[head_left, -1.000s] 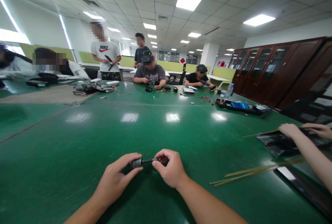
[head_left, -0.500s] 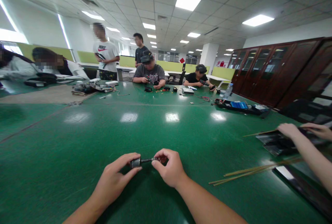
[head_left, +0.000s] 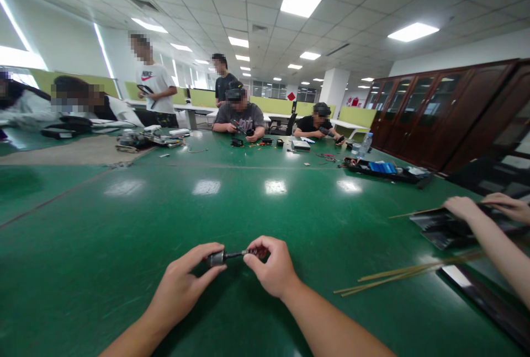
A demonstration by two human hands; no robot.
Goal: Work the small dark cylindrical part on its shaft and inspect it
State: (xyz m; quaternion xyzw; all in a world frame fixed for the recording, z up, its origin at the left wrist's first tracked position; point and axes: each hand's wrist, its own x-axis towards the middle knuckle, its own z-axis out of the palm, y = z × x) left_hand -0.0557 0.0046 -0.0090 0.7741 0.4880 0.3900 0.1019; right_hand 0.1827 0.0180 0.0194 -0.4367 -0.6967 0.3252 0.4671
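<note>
Low in the middle of the view, my left hand (head_left: 180,280) pinches the thick end of a dark metal cylinder with a thin shaft (head_left: 217,259) between thumb and fingers. The shaft points right, roughly level. At its far end my right hand (head_left: 271,268) is closed, thumb and forefinger pressed on the tip. Something reddish-brown shows between the right fingers; I cannot make out its kind. Both hands are just above the green tabletop (head_left: 199,213).
At right, a co-worker's hands (head_left: 461,207) rest on a black tray-like part (head_left: 439,230). Thin tan sticks (head_left: 389,282) and a long black piece (head_left: 476,296) lie nearer me. Farther back are a tool tray (head_left: 383,168), a bottle (head_left: 366,144) and electronic parts (head_left: 141,139).
My hands and the cylinder with its shaft stay almost in place. The reddish-brown bit between my right fingers shows slightly more. In the background, a standing person has shifted left.
</note>
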